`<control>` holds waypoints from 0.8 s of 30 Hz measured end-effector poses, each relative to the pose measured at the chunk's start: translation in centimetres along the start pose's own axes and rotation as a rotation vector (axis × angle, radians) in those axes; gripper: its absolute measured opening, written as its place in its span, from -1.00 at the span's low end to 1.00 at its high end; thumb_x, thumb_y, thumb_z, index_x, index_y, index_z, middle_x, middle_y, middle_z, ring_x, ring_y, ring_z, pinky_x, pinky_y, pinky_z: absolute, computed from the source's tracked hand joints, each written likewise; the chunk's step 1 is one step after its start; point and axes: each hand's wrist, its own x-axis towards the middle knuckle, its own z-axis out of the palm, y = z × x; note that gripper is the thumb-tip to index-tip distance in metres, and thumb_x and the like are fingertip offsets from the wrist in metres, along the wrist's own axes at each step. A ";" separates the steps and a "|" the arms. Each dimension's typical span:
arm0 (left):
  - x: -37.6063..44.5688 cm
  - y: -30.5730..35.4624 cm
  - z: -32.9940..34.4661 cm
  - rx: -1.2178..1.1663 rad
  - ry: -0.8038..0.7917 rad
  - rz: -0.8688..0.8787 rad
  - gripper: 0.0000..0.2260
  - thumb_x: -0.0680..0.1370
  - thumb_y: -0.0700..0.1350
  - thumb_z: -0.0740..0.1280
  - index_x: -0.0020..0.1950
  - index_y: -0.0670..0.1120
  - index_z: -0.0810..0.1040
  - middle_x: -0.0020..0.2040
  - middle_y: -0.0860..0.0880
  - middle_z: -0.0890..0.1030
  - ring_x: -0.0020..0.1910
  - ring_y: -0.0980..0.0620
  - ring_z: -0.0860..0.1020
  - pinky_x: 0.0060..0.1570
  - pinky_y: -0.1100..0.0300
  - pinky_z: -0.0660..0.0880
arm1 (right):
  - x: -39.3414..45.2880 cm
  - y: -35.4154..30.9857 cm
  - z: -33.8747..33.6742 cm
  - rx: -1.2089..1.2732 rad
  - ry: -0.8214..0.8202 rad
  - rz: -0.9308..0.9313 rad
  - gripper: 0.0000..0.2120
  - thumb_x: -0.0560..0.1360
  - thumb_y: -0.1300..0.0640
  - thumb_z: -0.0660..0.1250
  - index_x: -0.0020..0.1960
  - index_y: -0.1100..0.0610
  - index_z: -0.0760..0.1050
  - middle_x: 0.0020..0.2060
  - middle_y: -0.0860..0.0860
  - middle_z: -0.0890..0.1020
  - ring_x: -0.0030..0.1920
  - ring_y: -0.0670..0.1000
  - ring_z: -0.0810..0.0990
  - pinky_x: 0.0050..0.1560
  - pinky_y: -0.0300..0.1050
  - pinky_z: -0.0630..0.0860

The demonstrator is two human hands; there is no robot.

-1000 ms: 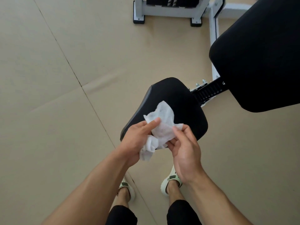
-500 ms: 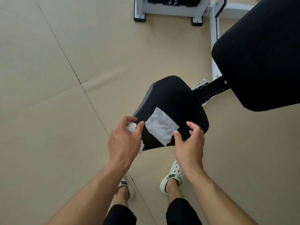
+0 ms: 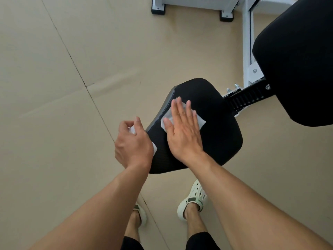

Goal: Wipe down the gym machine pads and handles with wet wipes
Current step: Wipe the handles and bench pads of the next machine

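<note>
A black padded seat of the gym machine sits in the middle of the view. A white wet wipe lies flat on the seat's far left part. My right hand presses on it with straight fingers. My left hand hovers just left of the seat's edge, fingers curled round a second crumpled wipe that peeks out above and below the fist. A larger black back pad stands at the upper right.
The white machine frame runs up from the seat bracket to a base with black feet at the top. A ridged black adjuster bar joins seat and back pad. Beige floor covering spreads left. My shoes stand below the seat.
The wipes were held bunched between both hands, then pulled apart. Now one lies on the seat under my flat right hand, which moved forward. My left hand drew left with the other piece.
</note>
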 end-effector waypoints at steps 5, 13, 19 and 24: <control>0.1 -0.4 0.5 0.034 0.037 0.089 -0.72 0.66 0.17 0.14 -0.07 0.02 0.48 -0.20 0.05 0.53 -0.11 -0.05 0.48 -0.09 0.10 0.29 | -8.2 -1.4 1.9 0.041 -0.022 -0.035 -0.40 0.68 -0.19 -0.34 0.64 0.02 -0.34 0.62 -0.10 -0.33 0.61 -0.06 -0.38 0.59 -0.08 -0.36; 0.4 -0.9 1.0 0.026 0.030 0.190 -0.70 0.68 0.14 0.09 0.16 0.01 0.51 -0.05 -0.02 0.58 0.02 -0.10 0.54 0.00 0.04 0.40 | 5.8 5.6 -3.1 0.000 -0.014 0.305 -0.39 0.71 -0.15 -0.22 0.64 0.07 -0.34 0.63 0.00 -0.31 0.60 -0.01 -0.39 0.61 0.02 -0.33; 0.9 -1.2 1.3 0.047 0.035 0.175 -0.72 0.70 0.05 0.07 0.19 -0.03 0.51 -0.10 0.02 0.54 -0.01 -0.17 0.55 -0.08 0.10 0.29 | 0.0 -2.6 0.1 -0.054 -0.066 -0.242 -0.39 0.70 -0.14 -0.20 0.67 0.09 -0.16 0.66 -0.02 -0.17 0.63 0.00 -0.31 0.62 0.01 -0.26; 0.8 -1.1 1.2 0.035 0.029 0.187 -0.71 0.69 0.04 0.04 0.27 0.00 0.47 -0.06 0.02 0.56 0.00 -0.16 0.55 -0.05 0.08 0.33 | -5.1 4.1 -0.4 -0.017 -0.098 -0.127 -0.41 0.70 -0.20 -0.27 0.65 -0.03 -0.30 0.62 -0.17 -0.32 0.61 -0.10 -0.36 0.59 -0.10 -0.34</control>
